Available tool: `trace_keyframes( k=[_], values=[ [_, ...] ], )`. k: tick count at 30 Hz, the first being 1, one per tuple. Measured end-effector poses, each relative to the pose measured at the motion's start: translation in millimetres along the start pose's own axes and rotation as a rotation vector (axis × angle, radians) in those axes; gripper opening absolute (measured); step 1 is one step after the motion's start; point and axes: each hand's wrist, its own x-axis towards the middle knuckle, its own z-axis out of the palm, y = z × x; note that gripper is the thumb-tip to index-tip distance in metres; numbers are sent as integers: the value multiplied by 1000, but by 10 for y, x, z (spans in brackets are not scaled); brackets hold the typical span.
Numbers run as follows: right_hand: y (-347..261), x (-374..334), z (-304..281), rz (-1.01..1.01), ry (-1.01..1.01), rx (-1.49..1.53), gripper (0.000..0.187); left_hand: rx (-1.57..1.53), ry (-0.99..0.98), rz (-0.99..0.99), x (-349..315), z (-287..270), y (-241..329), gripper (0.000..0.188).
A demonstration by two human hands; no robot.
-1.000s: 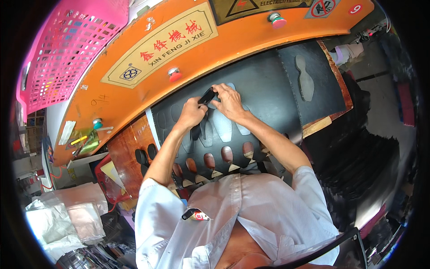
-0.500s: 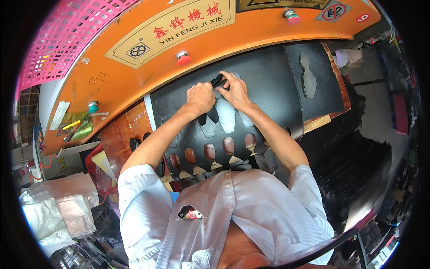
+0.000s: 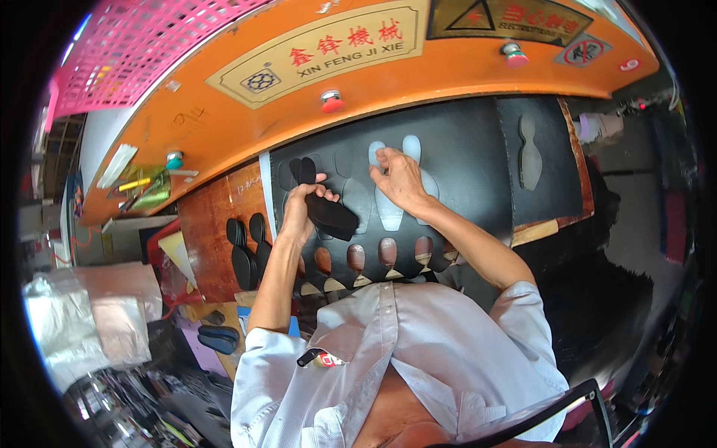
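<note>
Several black sole-shaped pieces (image 3: 332, 217) are gripped in my left hand (image 3: 296, 211), its fingers wrapped round their narrow middle. They fan out over the left part of a black sheet (image 3: 463, 142) that bears sole-shaped outlines. My right hand (image 3: 402, 183) is over a pale sole shape (image 3: 389, 212) on the sheet; its thumb and fingers are apart and slightly bent, with nothing seen in them. A second pale shape (image 3: 411, 149) shows just right of that hand. Along the sheet's near edge runs a row of oval holes (image 3: 356, 257).
An orange machine beam (image 3: 463, 71) with red push buttons (image 3: 331, 102) spans the far side. Stacks of black soles (image 3: 241, 257) lie on the brown board (image 3: 205, 224) at left. A grey sole-shaped piece (image 3: 529, 157) lies at right. Plastic bags (image 3: 123, 328) are at lower left.
My hands have parted. The left has moved left and nearer with the black pieces; the right has come off them to a pale shape. The view has shifted, showing more at left.
</note>
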Motion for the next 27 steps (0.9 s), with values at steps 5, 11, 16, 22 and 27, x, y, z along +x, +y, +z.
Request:
trace_keyframes(
  k=[5,11,16,22,27],
  values=[
    [-210,421,-131,378,-469,-85,40,565,339,137,17,14,39,25],
    [-385,533,-43,390,-556,-137,34,909,514,224,441,177,-339,44],
    [-236,289,15,407,-493,76,36,1088,582,255,490,213,-482,45],
    [-15,168,176,335,-348,167,27,1088,639,241,440,306,-442,37],
    [21,390,100,444,-514,79,21,1043,600,282,505,200,-507,47]
  ],
)
